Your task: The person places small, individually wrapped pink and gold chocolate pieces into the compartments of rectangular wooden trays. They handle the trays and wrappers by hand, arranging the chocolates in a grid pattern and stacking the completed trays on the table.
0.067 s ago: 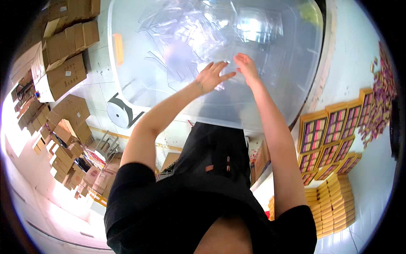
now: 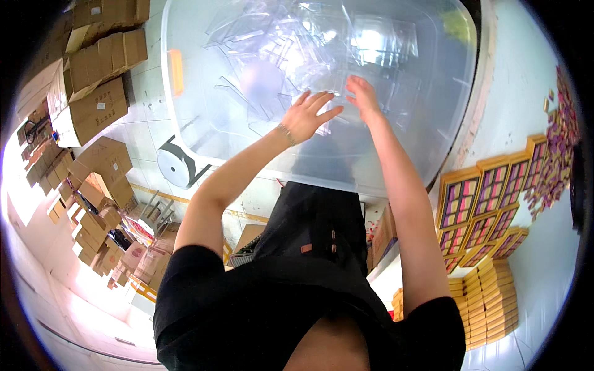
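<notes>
Both hands are over a large translucent plastic bin (image 2: 223,145) that holds a heap of clear plastic pieces (image 2: 288,46), thin and glossy like covers or trays. My left hand (image 2: 305,116), with a bracelet at the wrist, has its fingers spread and thumb out; nothing shows in it. Close by on its right, my right hand (image 2: 363,98) has its thumb apart from loosely bent fingers, and no held thing is visible. Glare blurs the outlines of the clear pieces, so I cannot tell whether either hand touches one.
Cardboard boxes (image 2: 99,111) are stacked along the left. A round white-and-black object (image 2: 176,166) sits beside the bin's lower left corner. On the right lie gold-edged trays of colourful pieces (image 2: 460,196), a scattered pile of small pieces (image 2: 554,148) and stacked yellow boxes (image 2: 492,303).
My left hand has drawn back very slightly toward me. My right hand stays nearly in place, and the whole view has shifted a little.
</notes>
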Demonstrator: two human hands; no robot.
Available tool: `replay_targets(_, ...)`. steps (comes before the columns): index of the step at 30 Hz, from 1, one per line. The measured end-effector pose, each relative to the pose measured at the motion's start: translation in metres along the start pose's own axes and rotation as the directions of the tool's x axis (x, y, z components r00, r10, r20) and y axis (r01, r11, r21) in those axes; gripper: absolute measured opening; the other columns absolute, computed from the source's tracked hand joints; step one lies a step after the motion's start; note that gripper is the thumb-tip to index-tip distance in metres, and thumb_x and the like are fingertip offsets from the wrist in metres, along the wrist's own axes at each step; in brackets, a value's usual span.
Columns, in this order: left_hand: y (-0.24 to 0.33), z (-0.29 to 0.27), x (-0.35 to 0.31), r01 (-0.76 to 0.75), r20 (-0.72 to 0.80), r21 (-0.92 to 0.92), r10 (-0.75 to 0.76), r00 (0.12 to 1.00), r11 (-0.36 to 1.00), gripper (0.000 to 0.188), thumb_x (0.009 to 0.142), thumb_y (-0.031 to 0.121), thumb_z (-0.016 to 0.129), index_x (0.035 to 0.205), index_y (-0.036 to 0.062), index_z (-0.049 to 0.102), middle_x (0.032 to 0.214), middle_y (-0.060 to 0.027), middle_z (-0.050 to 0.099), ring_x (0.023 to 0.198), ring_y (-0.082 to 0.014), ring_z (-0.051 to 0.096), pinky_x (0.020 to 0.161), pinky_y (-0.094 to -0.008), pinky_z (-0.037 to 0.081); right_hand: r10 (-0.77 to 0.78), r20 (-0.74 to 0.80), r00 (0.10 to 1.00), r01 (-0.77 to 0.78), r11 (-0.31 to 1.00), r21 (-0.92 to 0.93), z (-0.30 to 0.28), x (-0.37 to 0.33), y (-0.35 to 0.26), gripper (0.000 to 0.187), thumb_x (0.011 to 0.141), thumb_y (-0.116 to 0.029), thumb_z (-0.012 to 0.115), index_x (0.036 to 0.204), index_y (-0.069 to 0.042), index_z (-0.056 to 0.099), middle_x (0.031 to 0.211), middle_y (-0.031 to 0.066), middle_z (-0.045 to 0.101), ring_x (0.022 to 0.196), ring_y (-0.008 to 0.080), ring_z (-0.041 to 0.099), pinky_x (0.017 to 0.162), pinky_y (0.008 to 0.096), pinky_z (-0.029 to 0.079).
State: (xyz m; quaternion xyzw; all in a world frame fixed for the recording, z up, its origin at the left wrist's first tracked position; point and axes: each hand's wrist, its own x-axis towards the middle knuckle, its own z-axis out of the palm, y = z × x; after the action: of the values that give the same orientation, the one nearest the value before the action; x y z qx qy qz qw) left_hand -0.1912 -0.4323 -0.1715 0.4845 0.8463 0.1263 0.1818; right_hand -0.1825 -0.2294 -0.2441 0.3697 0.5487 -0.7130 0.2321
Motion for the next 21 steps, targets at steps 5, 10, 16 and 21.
replay_targets(5,-0.069,-0.060,-0.025,0.618,-0.408,-0.068,-0.587,0.699,0.783,0.080,0.076,0.038,0.073,0.143,0.0137,0.037,0.143,-0.0205,0.037,0.132,-0.0396,0.037,0.103,-0.0529,0.035,0.136,0.143,0.980,-0.185,0.884,0.429,0.045,0.063,-0.007,0.089,0.091,-0.071,0.033,0.138,0.005,0.037,0.142,0.0162,0.042,0.134,0.0291,0.036,0.108,0.0480,0.026)
replay_targets(10,-0.128,-0.029,-0.013,0.729,-0.283,-0.483,-0.874,0.395,0.486,0.100,0.068,0.058,0.076,0.147,0.0180,0.029,0.150,-0.0229,0.023,0.129,-0.0414,0.041,0.099,-0.0582,0.036,0.200,0.378,0.904,-0.384,0.769,0.511,0.077,0.079,-0.011,0.086,0.088,-0.075,0.027,0.144,-0.011,0.038,0.148,0.0114,0.037,0.136,0.0421,0.028,0.112,0.0565,0.010)
replay_targets(16,-0.109,-0.055,0.002,0.855,-0.019,-0.406,-0.938,0.345,0.323,0.118,0.056,0.058,0.084,0.149,0.0227,0.021,0.153,-0.0214,0.015,0.124,-0.0392,0.048,0.100,-0.0447,0.043,0.135,0.456,0.880,-0.345,0.842,0.415,0.091,0.079,-0.020,0.086,0.084,-0.079,0.027,0.148,-0.022,0.033,0.155,0.0071,0.024,0.139,0.0467,0.019,0.108,0.0668,-0.002)
replay_targets(21,-0.120,-0.034,-0.031,0.606,-0.169,-0.620,-0.839,0.517,0.498,0.121,0.056,0.046,0.088,0.150,0.0160,0.018,0.151,-0.0242,0.018,0.132,-0.0371,0.039,0.103,-0.0431,0.040,0.000,0.651,0.759,-0.338,0.854,0.394,0.074,0.077,-0.026,0.085,0.084,-0.079,0.031,0.149,-0.025,0.030,0.157,0.0051,0.019,0.139,0.0482,0.016,0.105,0.0700,-0.004)
